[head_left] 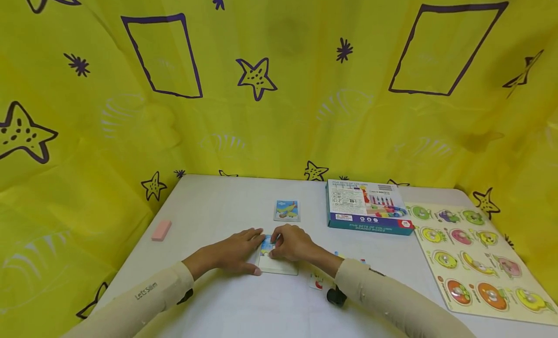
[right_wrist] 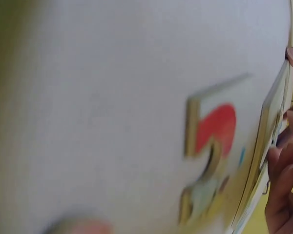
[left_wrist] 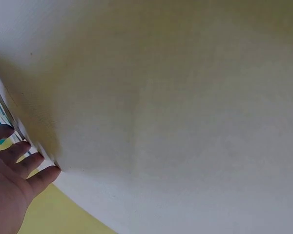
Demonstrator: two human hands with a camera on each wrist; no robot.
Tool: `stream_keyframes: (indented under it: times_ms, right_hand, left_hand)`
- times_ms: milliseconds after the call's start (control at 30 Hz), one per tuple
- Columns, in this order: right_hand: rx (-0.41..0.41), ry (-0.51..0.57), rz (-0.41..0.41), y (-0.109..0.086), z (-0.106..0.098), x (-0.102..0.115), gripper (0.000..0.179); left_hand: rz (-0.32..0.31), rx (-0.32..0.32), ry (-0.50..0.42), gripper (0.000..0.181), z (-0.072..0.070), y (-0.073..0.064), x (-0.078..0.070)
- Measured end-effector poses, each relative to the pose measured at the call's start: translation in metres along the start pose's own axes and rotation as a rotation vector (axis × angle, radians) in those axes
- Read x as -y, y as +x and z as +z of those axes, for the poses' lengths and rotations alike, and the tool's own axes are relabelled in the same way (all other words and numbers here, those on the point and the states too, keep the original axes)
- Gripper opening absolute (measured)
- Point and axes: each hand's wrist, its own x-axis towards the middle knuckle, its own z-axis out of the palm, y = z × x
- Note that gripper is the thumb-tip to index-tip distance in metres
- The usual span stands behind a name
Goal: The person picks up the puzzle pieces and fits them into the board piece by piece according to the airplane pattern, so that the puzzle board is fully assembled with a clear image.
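Note:
A small puzzle board [head_left: 279, 268] lies on the white table, with blue and yellow picture pieces [head_left: 265, 246] in its left part. My left hand [head_left: 239, 251] rests along the board's left side, fingers extended and thumb at the near left corner. Over the board, my right hand [head_left: 293, 243] has its fingers curled and pinches a puzzle piece, mostly hidden by the fingers. A loose puzzle piece [right_wrist: 223, 127] with a red shape lies just right of the board. More colourful pieces [head_left: 339, 254] show partly behind the right forearm.
A finished-looking picture puzzle [head_left: 286, 210] lies beyond the board. A beaded-boxes carton [head_left: 368, 207] stands back right, beside a fruit peg board [head_left: 475, 251]. A pink block [head_left: 162, 230] is at the left edge. Yellow curtain [head_left: 279, 125] hangs behind the table.

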Motion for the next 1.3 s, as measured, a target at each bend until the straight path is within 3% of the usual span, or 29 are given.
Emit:
stream_keyframes:
  times_ms: [233, 433, 800, 1100, 1300]
  right_hand:
    - [0.044, 0.117, -0.107, -0.008, -0.013, -0.017, 0.022]
    - [0.04, 0.216, -0.137, -0.022, -0.029, -0.039, 0.017]
    - [0.006, 0.234, -0.001, -0.062, -0.061, -0.076, 0.028]
    - [-0.059, 0.127, 0.1, -0.092, -0.073, -0.094, 0.033]
    - [-0.102, 0.042, 0.116, -0.105, -0.077, -0.1, 0.039]
  left_hand:
    - [0.013, 0.0, -0.002, 0.09, 0.0, -0.003, -0.003]
    - [0.041, 0.013, 0.052, 0.083, 0.0, -0.005, -0.007]
    - [0.05, 0.048, 0.07, 0.078, 0.002, -0.007, -0.008]
    - [0.062, 0.042, 0.084, 0.077, 0.004, -0.009, -0.007]
    - [0.07, 0.041, 0.096, 0.077, 0.003, -0.007, -0.008]
